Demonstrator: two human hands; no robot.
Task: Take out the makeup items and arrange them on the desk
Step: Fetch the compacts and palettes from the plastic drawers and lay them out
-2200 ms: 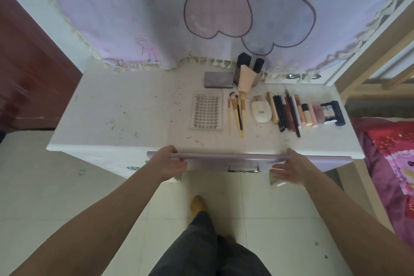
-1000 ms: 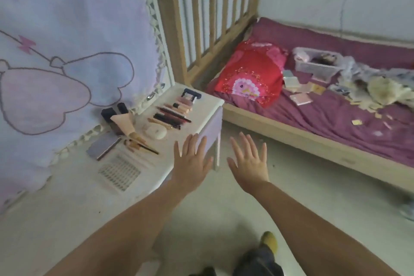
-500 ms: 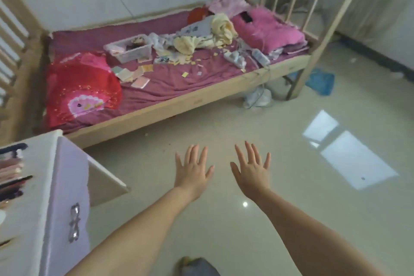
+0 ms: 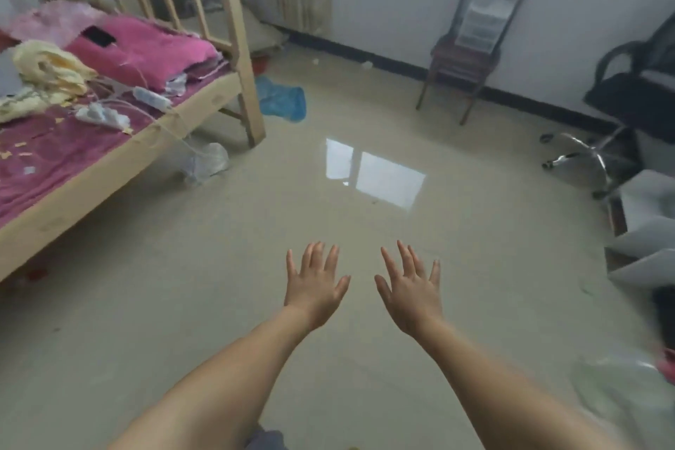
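My left hand (image 4: 314, 283) and my right hand (image 4: 409, 289) are stretched out in front of me over the bare floor, backs up, fingers straight and spread. Neither hand holds anything. The two hands are side by side, a small gap between them. The desk and the makeup items are out of the head view at this moment.
A wooden bed frame (image 4: 120, 157) with a purple sheet and pink blankets (image 4: 146, 51) stands at the left. A blue cloth (image 4: 281, 100) lies on the floor beside its post. A wooden chair (image 4: 460, 66) stands by the far wall. A black office chair (image 4: 628, 99) stands at the right.
My view has swung right, away from the desk and across the bed toward the far wall. Both hands left the desk drawer and stay held out, spread and empty.
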